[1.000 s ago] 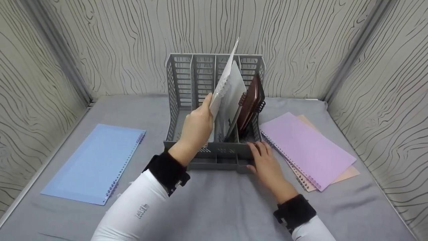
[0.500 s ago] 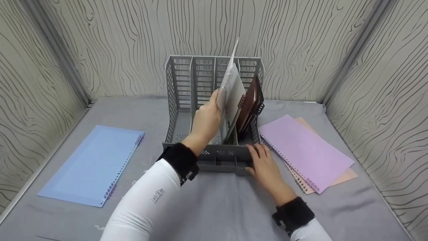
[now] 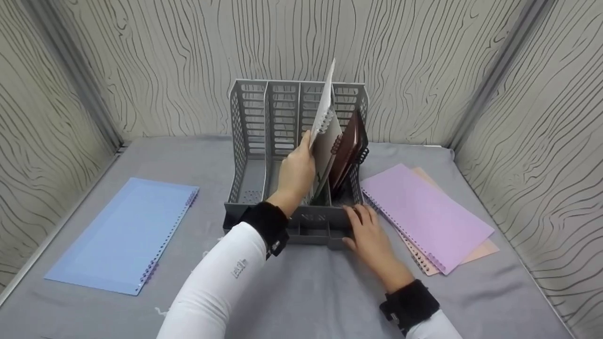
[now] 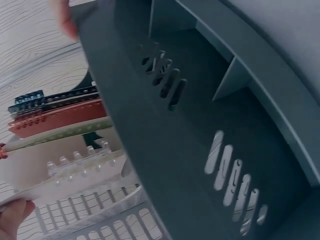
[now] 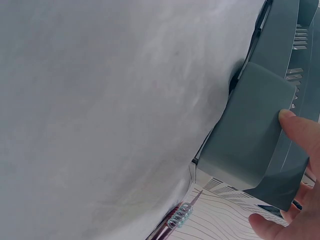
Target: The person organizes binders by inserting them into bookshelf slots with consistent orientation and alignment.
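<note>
My left hand (image 3: 297,172) pinches a white notebook (image 3: 324,106) with clear binding rings (image 4: 77,165). The notebook stands tilted in the third compartment from the left of a grey file rack (image 3: 339,217), its lower part hidden behind my hand. Right beside it leans a pale notebook (image 3: 333,129) with dark red rings. The rightmost compartment holds a maroon notebook (image 3: 346,146) with a black-ringed one against it. My right hand (image 3: 372,242) grips the rack's front right corner; in the right wrist view the thumb (image 5: 297,127) lies on the front and other fingers reach behind the wall.
A blue notebook (image 3: 127,235) lies flat on the grey cloth (image 3: 311,292) at left. At right, a lilac notebook (image 3: 428,216) lies over a peach one (image 3: 483,252). Patterned panels (image 3: 188,56) close off the back and both sides.
My left hand has moved right with the white notebook, whose near edge now sits closer to the pale notebook. My right hand keeps its grip on the rack. The head view has shifted slightly.
</note>
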Tool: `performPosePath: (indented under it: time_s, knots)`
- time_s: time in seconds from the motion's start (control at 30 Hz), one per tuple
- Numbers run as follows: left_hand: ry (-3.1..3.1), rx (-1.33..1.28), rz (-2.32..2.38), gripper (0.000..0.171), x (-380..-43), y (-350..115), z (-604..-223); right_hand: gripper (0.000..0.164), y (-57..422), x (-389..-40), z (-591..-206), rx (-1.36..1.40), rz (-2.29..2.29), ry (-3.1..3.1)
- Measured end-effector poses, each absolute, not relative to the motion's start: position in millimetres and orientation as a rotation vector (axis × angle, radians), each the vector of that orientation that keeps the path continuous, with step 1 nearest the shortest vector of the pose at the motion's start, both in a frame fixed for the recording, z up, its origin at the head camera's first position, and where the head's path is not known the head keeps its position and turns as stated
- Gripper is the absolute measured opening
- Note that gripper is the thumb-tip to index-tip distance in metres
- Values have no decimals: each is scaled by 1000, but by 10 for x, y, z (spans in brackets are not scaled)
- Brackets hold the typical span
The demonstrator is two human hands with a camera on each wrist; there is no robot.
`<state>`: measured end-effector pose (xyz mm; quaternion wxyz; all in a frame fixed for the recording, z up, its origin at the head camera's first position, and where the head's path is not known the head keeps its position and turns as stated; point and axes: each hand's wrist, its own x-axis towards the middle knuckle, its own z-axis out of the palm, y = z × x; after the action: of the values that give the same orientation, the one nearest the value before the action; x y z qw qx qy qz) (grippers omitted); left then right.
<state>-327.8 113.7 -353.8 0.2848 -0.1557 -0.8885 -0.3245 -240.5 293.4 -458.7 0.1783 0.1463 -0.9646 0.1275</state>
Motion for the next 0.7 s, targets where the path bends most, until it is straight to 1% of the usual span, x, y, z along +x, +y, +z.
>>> performPosePath:
  time_s: [0.23, 0.53, 0.7]
  knots:
    - [-2390, -391, -894, 50, -3357, 1196, -3716, 74, 2939, -2405, -4581, 405, 322, -2713]
    - [-2310, -411, -872, 45, -3422, 1261, -3992, 74, 2943, -2409, -4583, 401, 334, -2757]
    - [-2301, -403, -900, 49, -3452, 1259, -4136, 74, 2932, -2411, -4587, 392, 332, -2754]
